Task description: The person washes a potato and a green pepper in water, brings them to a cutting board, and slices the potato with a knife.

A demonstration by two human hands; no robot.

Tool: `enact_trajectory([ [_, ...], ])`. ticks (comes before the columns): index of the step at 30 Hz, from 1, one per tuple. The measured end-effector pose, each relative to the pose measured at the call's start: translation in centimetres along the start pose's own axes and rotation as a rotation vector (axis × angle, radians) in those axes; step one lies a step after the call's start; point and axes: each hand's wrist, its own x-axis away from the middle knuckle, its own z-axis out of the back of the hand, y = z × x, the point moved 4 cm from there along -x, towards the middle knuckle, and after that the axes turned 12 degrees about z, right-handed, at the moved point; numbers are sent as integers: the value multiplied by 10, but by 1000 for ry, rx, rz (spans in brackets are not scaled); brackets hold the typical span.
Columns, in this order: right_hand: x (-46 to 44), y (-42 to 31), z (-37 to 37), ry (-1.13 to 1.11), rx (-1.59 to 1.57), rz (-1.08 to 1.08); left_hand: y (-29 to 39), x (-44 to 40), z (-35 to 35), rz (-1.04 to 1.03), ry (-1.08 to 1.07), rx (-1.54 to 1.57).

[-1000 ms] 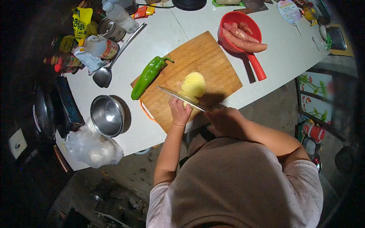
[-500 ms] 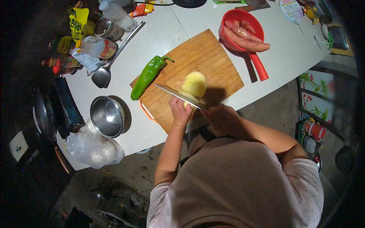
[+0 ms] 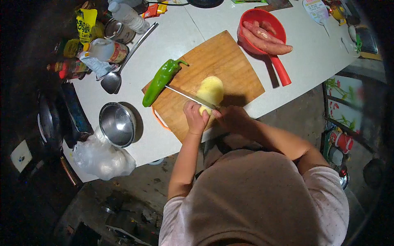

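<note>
On the wooden cutting board (image 3: 230,53) lie pale yellow potato slices (image 3: 211,88), overlapping in a small stack. My left hand (image 3: 195,117) is closed on the uncut piece of peeled potato (image 3: 202,110) at the board's near edge. A knife (image 3: 186,94) crosses the potato, its tip pointing left toward a long green pepper (image 3: 160,84). Its handle is hidden inside my right hand (image 3: 234,119), which is wrapped round it. Where the blade meets the potato, my left fingers are close beside it.
A red long-handled strainer (image 3: 280,69) with sweet potatoes (image 3: 266,39) stands beyond the board. Leftward are a steel bowl (image 3: 117,123), a plastic bag (image 3: 102,158), a ladle (image 3: 111,82) and several bottles (image 3: 107,51). A cleaver (image 3: 275,5) lies at the far edge.
The knife blade has shifted slightly toward me and tilted, now down at the potato's near part. My right hand has moved a little up and forward with it. The view has shifted slightly.
</note>
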Motion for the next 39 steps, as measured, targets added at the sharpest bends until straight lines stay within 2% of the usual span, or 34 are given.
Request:
enact_trajectory([
  [2, 1, 2, -2, 21, 5, -43, 1, -2, 2, -8, -10, -18],
  [4, -1, 9, -1, 94, -313, -214, 5, -6, 7, -22, -12, -41],
  [7, 1, 7, 8, 56, -289, -208, 21, -10, 17, 5, -68, -44],
  [9, 6, 18, -13, 120, -286, -191, 37, -10, 22, 32, -89, -18],
  [11, 8, 22, -20, 231, -97, 96, 41, -8, 20, 92, -153, -125],
  [12, 11, 25, -11, 266, -238, 75, 38, -6, 17, 102, -146, -144],
  [13, 15, 22, 11, 273, -229, 78, 37, -7, 15, 112, -140, -164],
  [15, 29, 18, 42, 56, -709, -217, 32, -4, 13, 139, -137, -145],
  [17, 41, 10, 67, 87, -697, -283, 33, -6, 17, 169, -132, -126],
  [19, 58, 15, 82, 274, -640, -324, 41, -12, 27, 171, -175, -141],
  [20, 61, 19, 91, 234, -477, -311, 41, -16, 31, 291, -300, -113],
  [21, 64, 23, 88, 237, -477, -311, 41, -19, 39, 288, -300, -114],
  [23, 73, 32, 88, 376, -146, -370, 44, -20, 46, 218, -442, -261],
  [27, 73, 52, 65, 310, 31, -438, 49, -21, 53, 230, -564, -463],
  [29, 69, 66, 44, 373, 58, -420, 48, -22, 48, 253, -686, -627],
  [30, 68, 68, 42, 432, 85, -401, 49, -24, 45, 251, -683, -627],
  [32, 64, 73, 35, 437, 91, -415, 46, -25, 37, 264, -730, -764],
  [35, 60, 81, 23, 432, 134, -446, 51, -26, 34, 267, -712, -799],
  [37, 59, 80, 22, 470, 159, -423, 46, -20, 36, 252, -670, -761],
  [39, 57, 84, 13, 416, 198, -453, 44, -17, 39, 258, -624, -713],
])
